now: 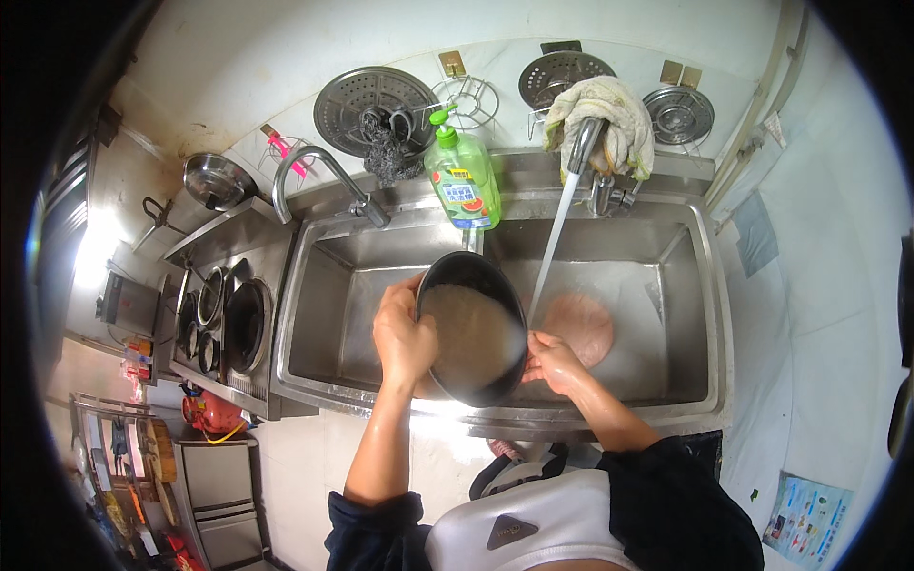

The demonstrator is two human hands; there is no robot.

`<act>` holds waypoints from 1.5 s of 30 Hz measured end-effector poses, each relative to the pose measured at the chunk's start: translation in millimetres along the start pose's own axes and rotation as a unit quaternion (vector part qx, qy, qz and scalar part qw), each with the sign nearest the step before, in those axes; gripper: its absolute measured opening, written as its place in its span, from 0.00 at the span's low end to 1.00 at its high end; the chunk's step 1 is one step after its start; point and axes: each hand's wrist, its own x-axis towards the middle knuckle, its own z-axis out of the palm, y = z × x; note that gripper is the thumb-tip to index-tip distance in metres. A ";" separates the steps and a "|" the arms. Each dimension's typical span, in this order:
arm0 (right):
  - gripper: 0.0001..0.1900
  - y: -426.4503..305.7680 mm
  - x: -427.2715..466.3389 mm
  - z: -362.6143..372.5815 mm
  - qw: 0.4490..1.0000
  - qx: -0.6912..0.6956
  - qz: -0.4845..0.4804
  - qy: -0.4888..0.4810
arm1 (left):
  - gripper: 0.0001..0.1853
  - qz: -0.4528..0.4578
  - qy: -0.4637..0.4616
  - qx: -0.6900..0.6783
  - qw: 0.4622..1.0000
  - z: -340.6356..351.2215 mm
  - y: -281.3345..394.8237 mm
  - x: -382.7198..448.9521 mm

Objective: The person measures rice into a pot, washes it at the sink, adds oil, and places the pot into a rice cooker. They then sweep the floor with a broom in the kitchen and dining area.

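Note:
My left hand (405,335) grips the left rim of a dark round bowl (473,268), which I hold over the sink's middle divider. Cloudy brownish liquid (468,335) lies inside it; anything beneath is hidden. At the bowl's lower right side, my right hand (553,362) holds the wall with its fingers. From the right faucet (585,143) a stream of water (557,239) runs down close to the bowl's right rim. A pinkish round item (582,328) lies in the right basin (643,378), behind my right hand; I cannot tell what it is.
A green pump bottle (464,182) stands behind the sink divider. A towel (603,121) drapes over the right faucet. Another curved faucet (307,157) rises behind the left basin (321,307). Perforated metal steamer racks (357,93) hang on the wall. The stove (239,285) adjoins at left.

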 end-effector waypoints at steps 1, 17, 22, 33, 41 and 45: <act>0.16 -5.9 0.2 -6.7 1.000 -0.011 -0.017 0.007 | 0.07 -0.054 0.002 -0.031 0.998 6.2 -7.2 1.1; 0.10 -113.1 24.2 -47.2 0.912 -0.312 -0.225 0.140 | 0.22 -0.268 -0.042 -0.308 0.912 95.6 -105.8 14.4; 0.09 -127.5 38.9 -40.4 0.900 -0.331 -0.236 0.159 | 0.30 -0.368 -0.079 -0.241 0.894 87.4 -104.6 20.1; 0.09 -135.7 23.2 -1.0 0.635 -0.650 -0.410 0.078 | 0.27 -0.357 -0.123 -0.373 0.847 83.4 -113.2 25.3; 0.11 -155.7 59.6 29.9 0.373 -0.911 -0.001 -0.174 | 0.26 -0.354 -0.147 -0.377 0.843 83.2 -114.8 29.0; 0.12 -143.5 97.6 27.0 0.369 -0.925 -0.078 -0.057 | 0.25 -0.358 -0.145 -0.379 0.841 81.8 -118.2 29.0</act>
